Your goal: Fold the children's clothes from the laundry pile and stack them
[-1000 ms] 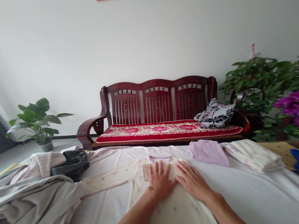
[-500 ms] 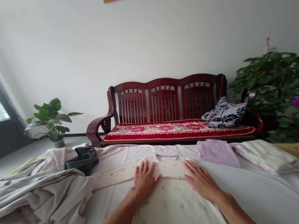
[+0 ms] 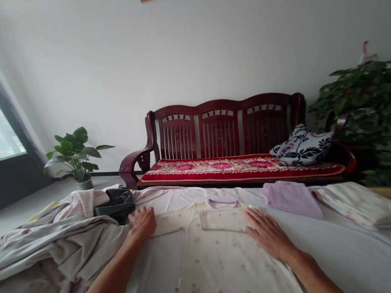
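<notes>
A cream long-sleeved shirt (image 3: pixel 226 266) with small printed motifs and a lilac neckline lies spread flat in front of me. Its right sleeve (image 3: pixel 222 219) is folded inward across the chest, while the left one (image 3: pixel 170 222) stretches out to the side. At the end of that left sleeve, my left hand (image 3: pixel 144 222) is closed with bent fingers on the cuff, which it partly hides. My right hand (image 3: pixel 268 234) rests flat on the shirt's right shoulder edge, fingers extended, by the fold.
A heap of grey and pink clothes (image 3: pixel 47 271) covers the left side of the white sheet (image 3: pixel 350 245). A folded lilac garment (image 3: pixel 292 200) and a folded cream garment (image 3: pixel 364 203) lie at the right. Behind stands a wooden sofa (image 3: pixel 219 132), with potted plants (image 3: pixel 77 156) at both sides.
My left hand has moved left from the shirt's chest to the end of its left sleeve, and its fingers have closed. My right hand stays on the right shoulder. The view has shifted slightly.
</notes>
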Demonstrator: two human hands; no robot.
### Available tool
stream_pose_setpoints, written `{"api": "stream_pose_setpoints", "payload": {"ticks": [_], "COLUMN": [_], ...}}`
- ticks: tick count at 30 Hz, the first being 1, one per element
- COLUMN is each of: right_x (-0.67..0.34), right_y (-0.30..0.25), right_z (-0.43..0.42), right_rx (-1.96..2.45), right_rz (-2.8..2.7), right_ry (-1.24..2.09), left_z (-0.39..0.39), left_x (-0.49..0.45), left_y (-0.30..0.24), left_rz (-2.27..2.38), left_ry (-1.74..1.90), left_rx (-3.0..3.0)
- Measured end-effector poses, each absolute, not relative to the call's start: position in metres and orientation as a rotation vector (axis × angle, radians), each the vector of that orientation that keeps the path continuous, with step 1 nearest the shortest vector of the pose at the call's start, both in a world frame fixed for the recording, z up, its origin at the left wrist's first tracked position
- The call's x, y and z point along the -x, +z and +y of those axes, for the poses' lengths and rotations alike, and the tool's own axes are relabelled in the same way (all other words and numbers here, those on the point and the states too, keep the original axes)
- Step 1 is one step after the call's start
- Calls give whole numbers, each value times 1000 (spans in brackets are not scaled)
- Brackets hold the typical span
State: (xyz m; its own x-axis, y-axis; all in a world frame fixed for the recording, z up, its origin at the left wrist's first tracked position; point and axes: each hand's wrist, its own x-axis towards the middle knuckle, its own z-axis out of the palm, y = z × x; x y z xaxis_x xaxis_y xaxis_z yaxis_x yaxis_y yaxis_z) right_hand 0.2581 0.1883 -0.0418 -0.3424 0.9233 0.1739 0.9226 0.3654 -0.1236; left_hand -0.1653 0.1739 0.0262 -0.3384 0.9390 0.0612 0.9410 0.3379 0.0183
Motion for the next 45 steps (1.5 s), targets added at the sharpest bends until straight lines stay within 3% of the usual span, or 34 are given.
{"api": "stream_pose_setpoints", "payload": {"ticks": [10,20,22,24,26,27,30,34,40,45], "right_x": [-259,-258,-259,-260,-261,-261,-260,-254,-237,-220], "right_y": [-47,-42,-42,-41,-39,-39,-34,-27,-19,-15], "right_z": [191,188,188,187,186,185,182,178,177,182], "right_rx": [1642,1611,1594,1568,1511,1468,1337,1272,1298,1484], "right_rz": [-2386,-2374,-2375,-2373,-2359,-2352,-2338,-2329,-2299,-2178], "right_ry": [-60,-12,8,10,-19,-38,-82,-70,59,171], "left_z": [176,181,180,180,182,183,188,183,170,171], "left_x": [178,91,64,45,37,38,53,79,83,76], "left_y": [45,70,69,64,55,49,24,-13,-40,-36], "left_rz": [-2522,-2357,-2361,-2334,-2263,-2278,-2276,-2122,-2322,-2229], "left_ry": [-38,-588,-865,-1507,-2152,-2282,-2115,-1802,-1664,-1647], "left_rx": [1801,2362,2617,2911,2853,2687,2177,1923,1932,2129]}}
